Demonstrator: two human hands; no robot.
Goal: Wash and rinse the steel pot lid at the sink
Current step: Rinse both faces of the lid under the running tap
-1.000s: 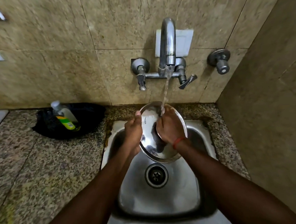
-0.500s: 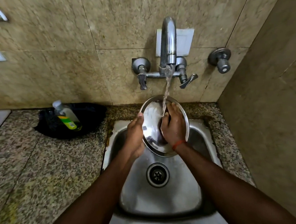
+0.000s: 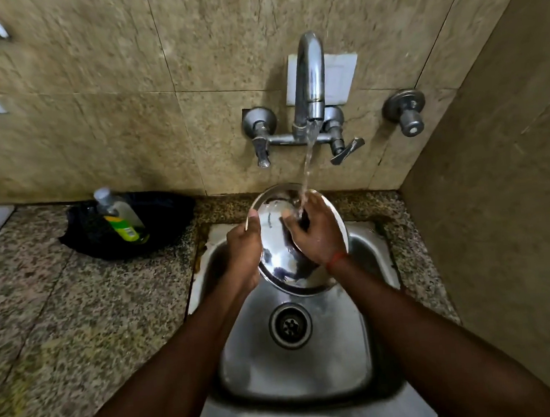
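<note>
**Lid under the running tap, both hands on it**

I see my left hand in a closed grip on the left rim of the steel pot lid, thumb over the edge. My right hand lies spread flat on the lid's face, pressing rather than clasping. The lid is held tilted above the back of the sink, and the water stream from the tap lands on my right fingers. The drain below is uncovered. Both tap levers hang just behind the lid. The right wall closes in near the sink; the granite desk opens wide to the left, where a soap bottle leans on a black cloth. My right palm hides the lid's centre, so I cannot see a knob. The near sink edge is cut off by the frame
</note>
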